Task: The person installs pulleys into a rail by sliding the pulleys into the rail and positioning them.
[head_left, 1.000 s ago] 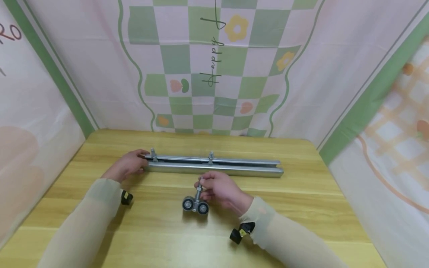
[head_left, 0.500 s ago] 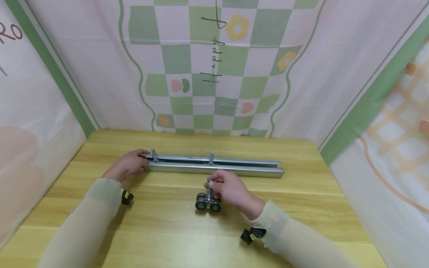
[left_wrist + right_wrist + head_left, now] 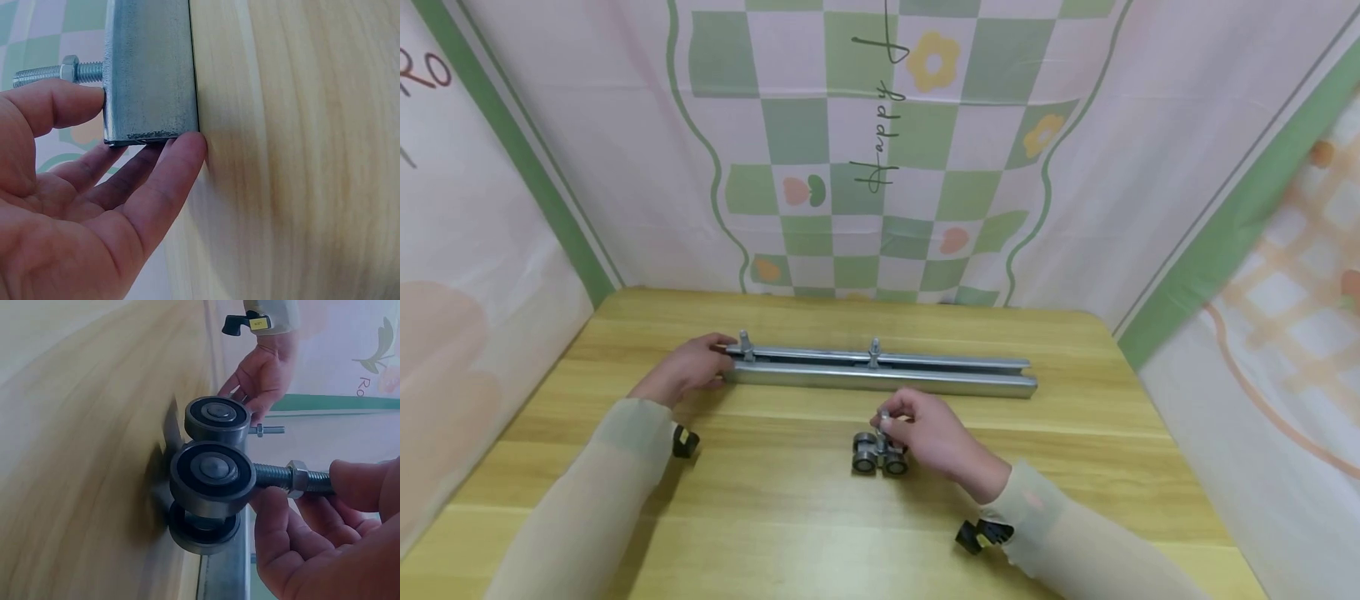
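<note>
A metal U-shaped rail [image 3: 880,379] lies across the table with its slot facing up. Two threaded bolts with nuts, a left one [image 3: 745,346] and a middle one [image 3: 874,353], stick up from the slot. My left hand [image 3: 694,365] holds the rail's left end, thumb on the top edge and fingertips at the end face, as the left wrist view shows. In front of the rail, my right hand [image 3: 936,433] pinches the threaded bolt [image 3: 275,477] of a roller trolley [image 3: 880,457]. Its black-and-steel wheels [image 3: 214,472] point down, close over the table; contact cannot be made out.
The wooden table [image 3: 775,517] reaches out on all sides of the rail. Behind it hangs a checkered fabric curtain [image 3: 880,150], with more fabric at the left and right. Each sleeve has a small black wrist camera, the right one [image 3: 983,536] close above the table.
My right hand has carried the roller trolley to the right and turned it, so its wheels face differently. The left hand and the rail have stayed in place.
</note>
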Demonstrator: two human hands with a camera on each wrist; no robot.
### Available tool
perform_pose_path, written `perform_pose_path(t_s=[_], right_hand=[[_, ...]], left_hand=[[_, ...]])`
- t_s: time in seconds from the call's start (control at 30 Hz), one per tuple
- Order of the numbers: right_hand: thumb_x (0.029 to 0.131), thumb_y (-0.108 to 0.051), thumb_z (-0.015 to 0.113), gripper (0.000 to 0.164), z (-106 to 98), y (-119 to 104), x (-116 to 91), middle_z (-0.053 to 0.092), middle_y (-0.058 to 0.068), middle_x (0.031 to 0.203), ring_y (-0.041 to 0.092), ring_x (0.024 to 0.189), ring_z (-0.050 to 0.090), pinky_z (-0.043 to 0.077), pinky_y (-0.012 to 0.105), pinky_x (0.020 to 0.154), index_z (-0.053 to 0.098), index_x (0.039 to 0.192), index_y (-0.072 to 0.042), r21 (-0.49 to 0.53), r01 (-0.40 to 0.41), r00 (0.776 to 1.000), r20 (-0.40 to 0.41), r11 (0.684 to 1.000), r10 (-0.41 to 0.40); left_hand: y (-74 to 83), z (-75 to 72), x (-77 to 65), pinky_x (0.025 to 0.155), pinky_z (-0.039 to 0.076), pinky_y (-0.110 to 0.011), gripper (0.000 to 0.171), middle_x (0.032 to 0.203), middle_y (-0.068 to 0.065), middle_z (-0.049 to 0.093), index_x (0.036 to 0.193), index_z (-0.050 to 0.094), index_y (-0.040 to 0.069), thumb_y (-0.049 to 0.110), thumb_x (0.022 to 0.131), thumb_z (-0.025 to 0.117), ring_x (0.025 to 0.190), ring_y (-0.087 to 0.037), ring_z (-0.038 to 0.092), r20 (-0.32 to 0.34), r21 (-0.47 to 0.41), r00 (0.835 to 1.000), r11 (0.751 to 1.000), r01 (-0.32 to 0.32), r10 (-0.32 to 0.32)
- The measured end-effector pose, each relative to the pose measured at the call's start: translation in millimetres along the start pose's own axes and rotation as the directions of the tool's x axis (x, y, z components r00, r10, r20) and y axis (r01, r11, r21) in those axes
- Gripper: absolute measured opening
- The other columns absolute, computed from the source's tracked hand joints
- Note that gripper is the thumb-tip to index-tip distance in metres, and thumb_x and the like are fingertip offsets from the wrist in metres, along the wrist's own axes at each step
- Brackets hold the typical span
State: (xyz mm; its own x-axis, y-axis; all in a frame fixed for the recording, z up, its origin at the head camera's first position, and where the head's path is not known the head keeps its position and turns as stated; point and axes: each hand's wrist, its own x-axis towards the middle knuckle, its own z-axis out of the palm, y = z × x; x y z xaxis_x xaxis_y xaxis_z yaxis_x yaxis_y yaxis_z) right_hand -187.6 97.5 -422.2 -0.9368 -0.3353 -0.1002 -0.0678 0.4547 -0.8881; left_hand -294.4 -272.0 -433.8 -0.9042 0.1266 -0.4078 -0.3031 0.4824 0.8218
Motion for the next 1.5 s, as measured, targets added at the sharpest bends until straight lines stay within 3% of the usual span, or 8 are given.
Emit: perform_pose_path(t_s=[0.47,0.63,0.83,1.5], right_hand=[[0.094,-0.013,0.067,0.024,-1.5,4.1,-16.8,0.066,0.008,0.111,0.023,0.099,0.065,0.055,0.037,0.082,0.064,0.116,-0.004,-0.114,0.079,0.996,0.051,0.990,-0.073],[0.095,-0.019,0.068,0.014,-0.7,9.0,-15.4,0.066,-0.005,0.095,0.017,0.087,0.061,0.054,0.036,0.074,0.069,0.107,-0.012,-0.207,0.108,0.994,0.055,0.972,-0.099],[0.095,-0.022,0.068,0.009,-1.6,11.2,-14.3,0.065,-0.011,0.087,0.015,0.075,0.058,0.051,0.034,0.062,0.073,0.102,-0.021,-0.253,0.091,0.996,0.042,0.963,-0.083],[0.095,-0.020,0.068,0.008,-12.0,15.5,-17.3,0.066,-0.011,0.087,0.015,0.074,0.058,0.051,0.034,0.063,0.073,0.101,-0.020,-0.281,0.092,0.996,0.031,0.955,-0.087]], left_hand=[[0.5,0.5,-0.9,0.091,0.051,-0.039,0.059,0.145,-0.026,0.036,0.152,0.032,0.002,0.006,0.097,0.053,0.114,-0.032,0.050,-0.002,0.011,1.000,1.000,-0.001,0.001],[-0.6,0.4,0.0,0.091,0.051,-0.038,0.059,0.146,-0.025,0.036,0.153,0.032,0.002,0.006,0.097,0.053,0.114,-0.032,0.050,-0.006,0.012,1.000,1.000,-0.003,0.003],[-1.9,0.1,1.3,0.093,0.050,-0.039,0.059,0.147,-0.025,0.035,0.153,0.033,0.004,0.008,0.097,0.053,0.118,-0.033,0.049,-0.013,0.021,1.000,1.000,-0.004,0.005],[-2.9,0.6,2.0,0.095,0.050,-0.040,0.060,0.148,-0.026,0.034,0.153,0.032,0.003,0.008,0.098,0.053,0.119,-0.034,0.048,-0.010,0.008,1.000,1.000,-0.009,0.009]])
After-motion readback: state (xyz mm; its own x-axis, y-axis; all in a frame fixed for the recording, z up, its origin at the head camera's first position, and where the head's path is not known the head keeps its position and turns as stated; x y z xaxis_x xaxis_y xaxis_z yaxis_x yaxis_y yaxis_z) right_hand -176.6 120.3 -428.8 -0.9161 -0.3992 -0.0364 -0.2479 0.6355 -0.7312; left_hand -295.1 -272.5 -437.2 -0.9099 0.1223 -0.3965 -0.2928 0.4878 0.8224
